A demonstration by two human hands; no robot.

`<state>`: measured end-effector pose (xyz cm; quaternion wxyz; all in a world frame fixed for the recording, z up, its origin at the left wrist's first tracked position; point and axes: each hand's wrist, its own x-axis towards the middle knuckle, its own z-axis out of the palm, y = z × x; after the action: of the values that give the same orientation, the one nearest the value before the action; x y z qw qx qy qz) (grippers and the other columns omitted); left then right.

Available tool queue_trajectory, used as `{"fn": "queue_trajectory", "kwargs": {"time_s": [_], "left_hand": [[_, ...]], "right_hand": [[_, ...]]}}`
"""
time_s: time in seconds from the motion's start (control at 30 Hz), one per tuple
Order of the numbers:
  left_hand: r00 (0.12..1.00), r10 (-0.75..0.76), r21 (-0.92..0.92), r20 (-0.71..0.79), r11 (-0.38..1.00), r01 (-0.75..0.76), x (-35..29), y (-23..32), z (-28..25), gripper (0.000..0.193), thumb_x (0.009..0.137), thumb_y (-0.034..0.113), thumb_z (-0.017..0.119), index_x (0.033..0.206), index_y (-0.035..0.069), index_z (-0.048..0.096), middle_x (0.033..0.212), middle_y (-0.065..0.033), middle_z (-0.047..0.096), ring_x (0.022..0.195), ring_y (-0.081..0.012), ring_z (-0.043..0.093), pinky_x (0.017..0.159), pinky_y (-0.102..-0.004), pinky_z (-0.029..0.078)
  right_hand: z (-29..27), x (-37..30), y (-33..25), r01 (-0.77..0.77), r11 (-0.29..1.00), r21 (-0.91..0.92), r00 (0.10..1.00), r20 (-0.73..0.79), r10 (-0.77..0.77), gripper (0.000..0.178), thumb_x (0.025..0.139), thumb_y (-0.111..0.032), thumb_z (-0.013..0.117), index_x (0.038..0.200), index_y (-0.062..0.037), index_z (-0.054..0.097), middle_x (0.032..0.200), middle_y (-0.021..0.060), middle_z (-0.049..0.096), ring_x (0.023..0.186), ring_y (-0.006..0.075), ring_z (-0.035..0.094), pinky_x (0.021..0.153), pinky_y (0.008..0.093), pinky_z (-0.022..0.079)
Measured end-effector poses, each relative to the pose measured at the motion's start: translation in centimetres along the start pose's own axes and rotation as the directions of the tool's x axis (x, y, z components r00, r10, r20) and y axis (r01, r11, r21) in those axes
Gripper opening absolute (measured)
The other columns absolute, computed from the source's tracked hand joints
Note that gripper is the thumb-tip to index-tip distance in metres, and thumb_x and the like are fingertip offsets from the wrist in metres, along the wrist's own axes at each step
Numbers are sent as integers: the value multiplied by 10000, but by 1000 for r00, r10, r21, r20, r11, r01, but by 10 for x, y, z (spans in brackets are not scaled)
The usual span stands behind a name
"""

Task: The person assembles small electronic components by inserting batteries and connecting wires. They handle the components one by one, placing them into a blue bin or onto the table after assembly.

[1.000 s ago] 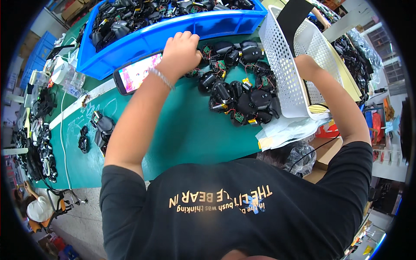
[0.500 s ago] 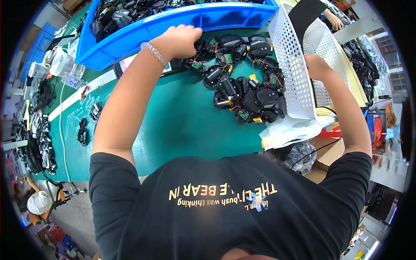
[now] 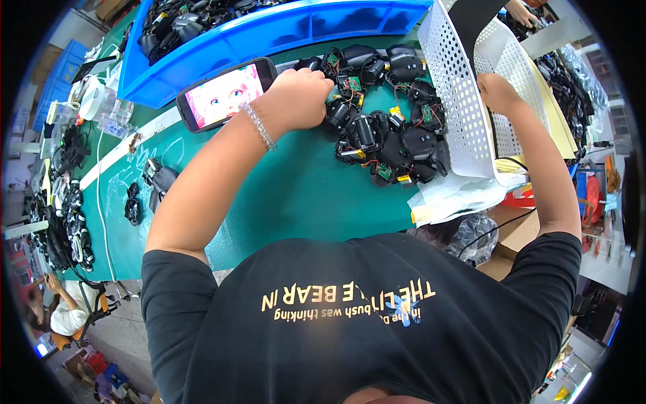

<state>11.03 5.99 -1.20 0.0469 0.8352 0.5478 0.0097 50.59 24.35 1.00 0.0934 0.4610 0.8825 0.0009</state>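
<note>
My left hand (image 3: 301, 99), with a beaded bracelet on its wrist, is closed at the left edge of a pile of black rounded plastic housings (image 3: 418, 141). Green circuit boards, thin red wires and yellow parts show among them. The left fingertips are hidden, so what they hold cannot be made out. At the right, a white perforated basket (image 3: 457, 114) stands against the pile. My right hand (image 3: 496, 93) is closed at the basket's near rim and appears to grip it. A black strip (image 3: 476, 20) runs down into the basket beside that hand.
A blue bin (image 3: 269, 39) of similar black parts stands at the far side. Left of the pile, a phone (image 3: 225, 96) leans with its screen lit. Loose black parts (image 3: 159, 178) lie farther left on the green table (image 3: 269, 195). Another person's hand (image 3: 521, 13) shows far right.
My left hand has come nearer and slightly right, from the bin's edge to the pile's left side, uncovering the phone. Housings there have shifted right. My right hand stays at the basket.
</note>
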Motion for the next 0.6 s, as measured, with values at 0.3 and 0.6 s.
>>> {"fn": "queue_trajectory", "kwargs": {"time_s": [0.3, 0.6], "left_hand": [[976, -147, -154, 160, 973, 172, 15, 21, -16, 270, 803, 195, 555, 1002, 17, 592, 901, -182, 653, 886, -335, 629, 765, -448, 495], [994, -112, 1, -14, 994, 112, 22, 27, 6, 232, 735, 127, 592, 923, 18, 511, 768, -165, 622, 730, -329, 627, 633, -442, 490]], "right_hand": [[0, -1, 28, 27, 971, 239, 957, -287, 44, 84, 764, -10, 456, 843, 18, 457, 738, 251, 532, 740, 416, 535, 653, 446, 406], [-5, 5, 1, -187, 976, 108, 904, -369, 214, 258, 813, -92, 492, 1047, 17, 494, 858, 251, 629, 850, 425, 607, 758, 501, 463]]}}
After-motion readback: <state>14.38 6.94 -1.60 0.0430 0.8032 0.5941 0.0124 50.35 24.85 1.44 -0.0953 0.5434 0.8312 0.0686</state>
